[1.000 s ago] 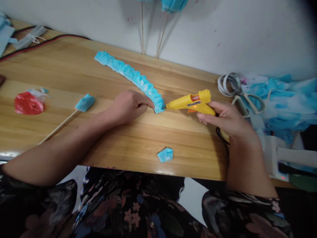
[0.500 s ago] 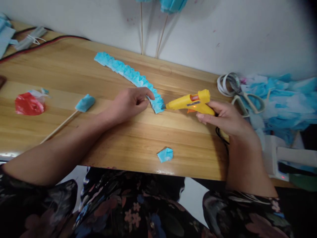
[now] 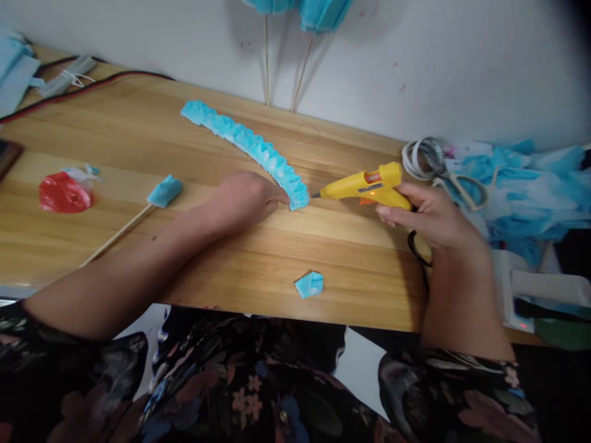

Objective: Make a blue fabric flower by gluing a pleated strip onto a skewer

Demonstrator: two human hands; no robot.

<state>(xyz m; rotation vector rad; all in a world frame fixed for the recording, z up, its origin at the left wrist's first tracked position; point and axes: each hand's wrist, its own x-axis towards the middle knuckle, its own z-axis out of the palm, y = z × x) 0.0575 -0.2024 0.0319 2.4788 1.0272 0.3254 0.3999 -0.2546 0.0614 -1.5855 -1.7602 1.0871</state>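
Note:
My right hand (image 3: 422, 215) is wrapped round the handle of a yellow glue gun (image 3: 364, 184), its nozzle just right of the near end of a gathered blue strip (image 3: 258, 147). The strip runs diagonally across the wooden table. My left hand (image 3: 249, 197) rests beside that near end, its fingertips at the strip's lower edge; the fingers are bent together, and what lies between them is hidden. Nearer to me lies a small blue piece (image 3: 309, 284). Left of my left hand is a stick topped with a blue bud (image 3: 165, 191).
Red plastic (image 3: 65, 192) lies at the left. Two sticks with blue tops (image 3: 325, 13) stand against the wall. Scissors (image 3: 466, 187), a white tape roll (image 3: 415, 159) and a blue material heap (image 3: 535, 191) are at the right, above a white device (image 3: 508, 292). A cord (image 3: 124, 74) crosses the back left.
The glue gun's nozzle has moved slightly right, off the strip's end. My left hand's index finger has come down from on top of the strip to its lower edge. The view has shifted slightly.

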